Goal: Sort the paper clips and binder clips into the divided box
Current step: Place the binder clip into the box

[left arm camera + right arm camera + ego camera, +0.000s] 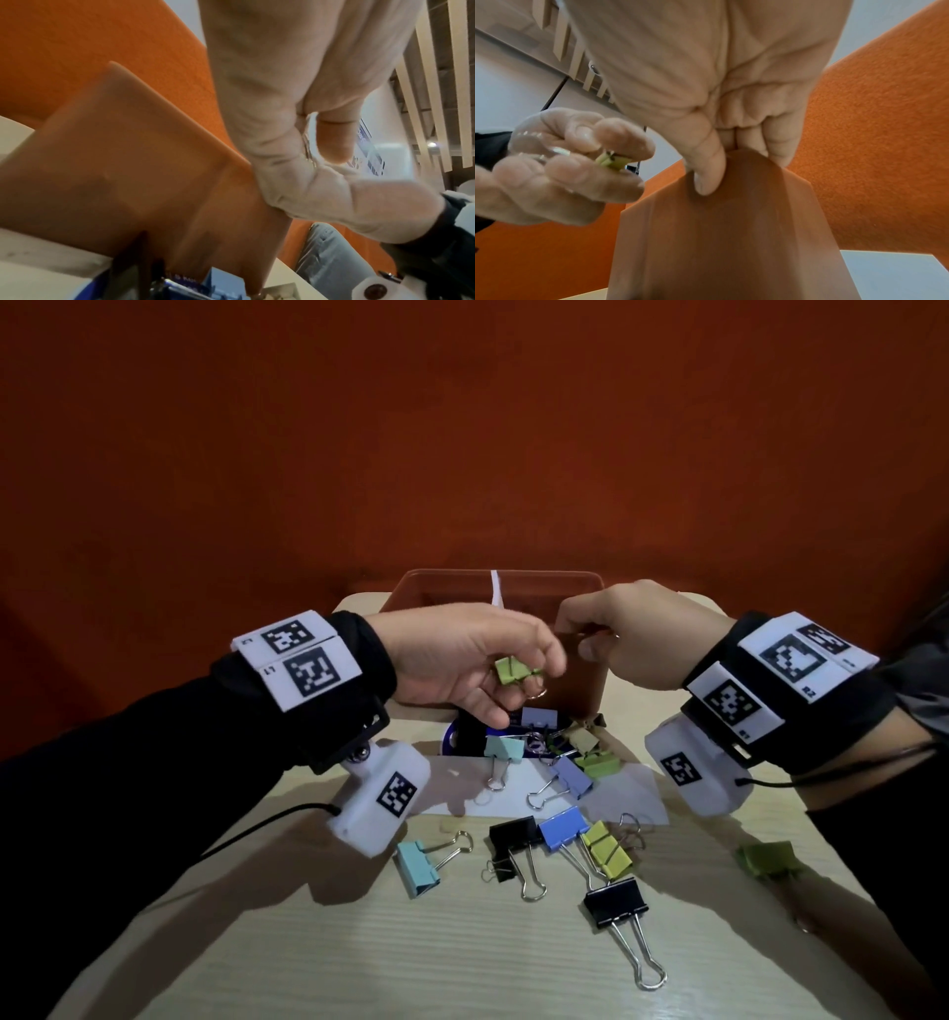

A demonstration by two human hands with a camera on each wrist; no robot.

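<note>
Head view: green clip (515, 671) pinched in left hand (462, 660) fingers, just short of box (575, 580). Right hand (637, 636) fingers clamped on near rim. Could have dropped short onto worktop (308, 942) or into the wrong compartment if loosed early.

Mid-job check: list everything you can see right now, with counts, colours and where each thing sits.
divided box: one, translucent brown with a white divider, far edge of the table.
green binder clip: one, held above the pile.
loose binder clips: about ten; teal, black, blue, green, lilac; on the table and the white sheet.
white sheet: one, under the farther clips.
blue packet: one, partly hidden, in front of the box.
paper clips: none I can tell apart.
table: one, light wood.
left hand: pinches the green binder clip.
right hand: grips the box's near rim.
</note>
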